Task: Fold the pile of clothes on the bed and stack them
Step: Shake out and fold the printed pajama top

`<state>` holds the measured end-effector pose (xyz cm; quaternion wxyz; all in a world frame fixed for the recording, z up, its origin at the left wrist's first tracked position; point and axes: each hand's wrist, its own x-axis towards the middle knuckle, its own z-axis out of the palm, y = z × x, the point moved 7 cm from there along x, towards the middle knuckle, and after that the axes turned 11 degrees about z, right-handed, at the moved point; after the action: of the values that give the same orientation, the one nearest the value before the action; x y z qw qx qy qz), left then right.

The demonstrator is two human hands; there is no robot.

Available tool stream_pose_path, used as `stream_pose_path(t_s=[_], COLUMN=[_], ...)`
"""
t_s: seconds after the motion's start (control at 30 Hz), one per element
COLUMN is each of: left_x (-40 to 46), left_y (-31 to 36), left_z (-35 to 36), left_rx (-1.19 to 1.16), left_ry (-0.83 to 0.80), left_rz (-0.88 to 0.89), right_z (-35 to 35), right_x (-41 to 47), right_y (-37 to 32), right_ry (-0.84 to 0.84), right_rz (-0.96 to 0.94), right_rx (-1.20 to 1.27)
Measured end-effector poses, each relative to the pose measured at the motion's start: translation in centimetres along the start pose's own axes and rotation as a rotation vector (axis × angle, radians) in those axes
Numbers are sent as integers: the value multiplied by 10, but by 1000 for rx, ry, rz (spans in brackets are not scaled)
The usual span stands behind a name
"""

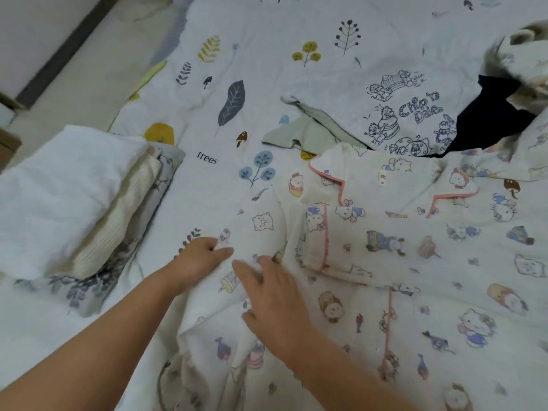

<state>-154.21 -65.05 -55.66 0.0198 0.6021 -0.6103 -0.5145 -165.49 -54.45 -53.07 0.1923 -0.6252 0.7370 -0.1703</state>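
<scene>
A cream, cartoon-printed pyjama top with pink piping (370,232) is spread face-up on the leaf-patterned white bedsheet (231,40); this top is taken as the landmark. Its sleeve is folded across the chest, near the pink-edged collar; the step in hand is judged to be the folding of its left side.

The left hand (201,259) is laid at the top's left edge, fingers curled and pinching a fold of the cream cloth; the right hand (269,295) is pressed flat on the fabric just beside it, fingers straight and released, nothing grasped.

Well to the left of the top a stack of folded white and cream items (74,200) is seen on the sheet; beyond the collar a pale green garment (299,132), a white printed T-shirt with line-drawn chipmunks (394,114) and a dark navy garment (489,114) lie unfolded, partly overlapping; more crumpled cloth is blurred at the far right.

Next move, as judged: the pinched edge is to be drawn inward over the body while the flat hand holds the crease; the hem is then to be brought up toward the collar; the bundle is carried to the stack.
</scene>
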Motion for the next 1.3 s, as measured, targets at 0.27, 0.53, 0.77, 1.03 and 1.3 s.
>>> stream_pose_path(t_s=[0.27, 0.53, 0.77, 1.03, 1.3], left_x=[-12, 1, 27, 19, 6], left_y=[64, 131, 111, 150, 185], left_z=[1, 34, 85, 105, 139], left_rx=[-417, 106, 699, 19, -281], left_ry=[-94, -103, -218, -368, -420], left_rz=[125, 477, 394, 286, 350], right_z=[-50, -91, -93, -82, -138], right_x=[18, 5, 2, -4, -20], right_y=[9, 169, 174, 88, 166], right_ry=[260, 139, 89, -139, 364], right_rz=[80, 879, 774, 303, 677], right_rx=[488, 610, 310, 307, 611])
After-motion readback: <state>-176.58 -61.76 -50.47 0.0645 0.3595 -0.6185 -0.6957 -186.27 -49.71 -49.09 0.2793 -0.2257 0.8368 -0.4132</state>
